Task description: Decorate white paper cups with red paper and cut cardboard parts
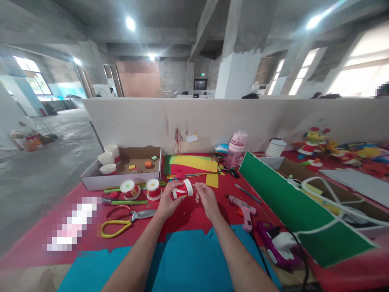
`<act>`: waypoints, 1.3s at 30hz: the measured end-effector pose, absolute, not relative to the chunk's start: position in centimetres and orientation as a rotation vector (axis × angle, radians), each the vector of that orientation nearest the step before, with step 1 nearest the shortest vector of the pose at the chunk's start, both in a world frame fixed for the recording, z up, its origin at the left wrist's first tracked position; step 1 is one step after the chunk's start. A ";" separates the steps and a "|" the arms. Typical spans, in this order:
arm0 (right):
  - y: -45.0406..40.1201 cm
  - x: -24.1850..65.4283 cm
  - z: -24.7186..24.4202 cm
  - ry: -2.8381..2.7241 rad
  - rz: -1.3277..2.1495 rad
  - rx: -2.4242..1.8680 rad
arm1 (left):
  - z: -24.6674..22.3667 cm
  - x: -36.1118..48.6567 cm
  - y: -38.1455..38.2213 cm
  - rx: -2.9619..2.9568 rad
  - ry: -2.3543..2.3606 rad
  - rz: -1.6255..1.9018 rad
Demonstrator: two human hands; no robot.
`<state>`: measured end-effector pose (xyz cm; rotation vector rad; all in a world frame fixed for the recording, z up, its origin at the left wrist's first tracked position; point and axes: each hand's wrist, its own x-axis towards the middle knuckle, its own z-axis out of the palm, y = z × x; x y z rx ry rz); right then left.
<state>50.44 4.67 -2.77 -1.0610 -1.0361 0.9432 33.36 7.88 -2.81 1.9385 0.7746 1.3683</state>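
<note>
Over at the far left, white-rimmed paper cups [107, 158] are stood in a shallow white cardboard tray [100, 182]. Nearer, big metal scissors with one red and one yellow handle [133, 217] are laid flat on the red-covered desk [190, 219]; just beyond them, two upturned red-and-white paper cups [130, 190] are set side by side. And here, at the centre, a third red-and-white paper cup [181, 189] is gripped on its side by the left hand [169, 199], its white end turned rightward. Just beside that end, the right hand [208, 199] is held with fingers curled; whether anything is pinched there cannot be told. Farther right, a pink plastic glue gun [244, 209] is laid near a long green panel [299, 211].
</note>
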 end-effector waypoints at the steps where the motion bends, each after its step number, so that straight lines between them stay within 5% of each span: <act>1: 4.6 50.3 -2.7 -1.079 0.960 -1.069 | -2.7 33.4 7.8 1.977 0.752 1.365; 17: 3.6 50.3 -1.8 -1.423 0.704 -1.090 | -2.4 33.2 7.6 1.367 0.791 1.135; 39: 5.0 50.5 -3.0 -0.839 0.945 -0.940 | -2.9 34.0 7.3 1.429 0.884 1.275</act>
